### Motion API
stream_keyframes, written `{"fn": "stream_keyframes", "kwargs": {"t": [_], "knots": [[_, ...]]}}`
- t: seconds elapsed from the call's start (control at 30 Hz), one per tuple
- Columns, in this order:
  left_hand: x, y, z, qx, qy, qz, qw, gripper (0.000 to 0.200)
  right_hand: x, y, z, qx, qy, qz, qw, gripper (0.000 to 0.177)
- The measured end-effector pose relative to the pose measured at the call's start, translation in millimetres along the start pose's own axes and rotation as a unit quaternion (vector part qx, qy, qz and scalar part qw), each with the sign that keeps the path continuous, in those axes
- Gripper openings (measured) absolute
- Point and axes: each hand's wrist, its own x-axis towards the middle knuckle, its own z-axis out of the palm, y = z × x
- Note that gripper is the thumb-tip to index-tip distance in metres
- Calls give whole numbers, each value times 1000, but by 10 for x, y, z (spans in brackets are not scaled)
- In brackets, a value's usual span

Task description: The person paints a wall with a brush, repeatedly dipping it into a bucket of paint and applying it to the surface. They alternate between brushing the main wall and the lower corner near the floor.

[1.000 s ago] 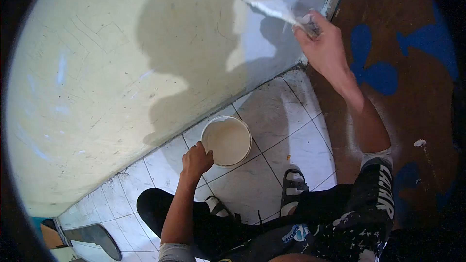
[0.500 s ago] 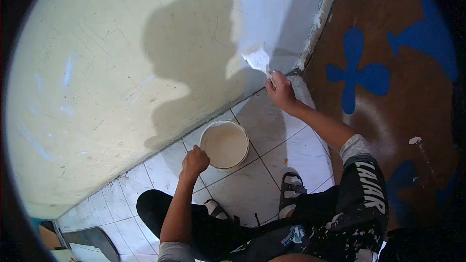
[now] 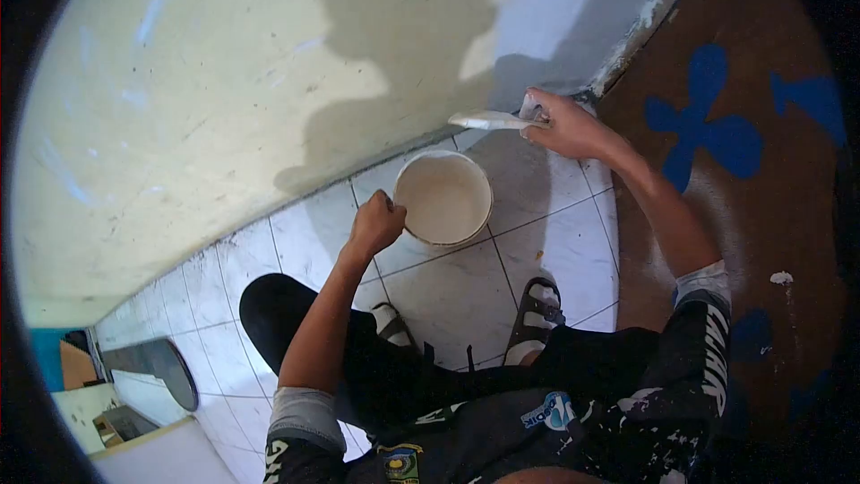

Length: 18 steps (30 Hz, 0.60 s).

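My right hand (image 3: 571, 124) grips a white-coated paintbrush (image 3: 491, 120) by its handle, with the bristles pointing left, close to the base of the wall. The brush is turned edge-on and hangs above and beyond the bucket. My left hand (image 3: 376, 222) is closed at the left rim of a round paint bucket (image 3: 490, 206); whether it grips the rim or a handle is hidden by the fingers. Inside the bucket lies pale, off-white paint (image 3: 443, 197). Fresh white paint (image 3: 546, 0) covers the right part of the cream wall (image 3: 224, 81).
White floor tiles (image 3: 439, 296) lie under the bucket and between my sandalled feet (image 3: 535, 314). To the right stands a brown surface with blue shapes (image 3: 703, 125). A dark rounded object (image 3: 175, 367) lies at lower left. My shadow falls on the wall.
My right hand has drawn the brush down from the painted wall and turned it from upright to sideways. The view has shifted, and my left hand stays at the bucket's rim.
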Motion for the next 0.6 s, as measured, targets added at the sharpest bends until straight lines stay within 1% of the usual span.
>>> {"fn": "stream_keyframes", "kwargs": {"t": [0.03,0.1,0.13,0.2,0.23,0.27,0.3,0.33,0.4,0.43,0.5,0.6], "knots": [[-53,125,-61,-3,-2,-8,1000,32,0,-64,42,1,-9,0,1000,35],[-178,337,-250,7,-13,-23,1000,32,5,-186,169,-61,-108,-83,989,31],[-216,349,-294,3,-23,-17,1000,31,-8,-288,274,-58,-114,-85,988,31],[-298,429,-386,27,-24,-24,999,30,-50,-529,534,-130,-204,-93,966,25],[-323,450,-422,49,-24,-25,998,30,-40,-593,690,-127,-209,-96,965,25],[-341,435,-443,49,-25,-32,998,30,-25,-610,895,-174,-224,-127,950,27],[-361,410,-458,66,-27,-20,997,29,-6,-609,1100,-220,-239,-159,932,29],[-377,388,-476,83,-29,-7,996,29,27,-595,1299,-216,-243,-163,932,29],[-419,363,-512,95,-27,-9,995,28,97,-544,1677,-284,-249,-212,901,43],[-443,349,-526,107,-24,-5,994,28,125,-516,1830,-280,-252,-216,901,43],[-466,329,-554,104,-28,-8,994,28,188,-482,2071,-310,-265,-255,877,49],[-470,303,-572,98,-32,-2,995,28,234,-460,2261,-309,-264,-248,880,46]]}}
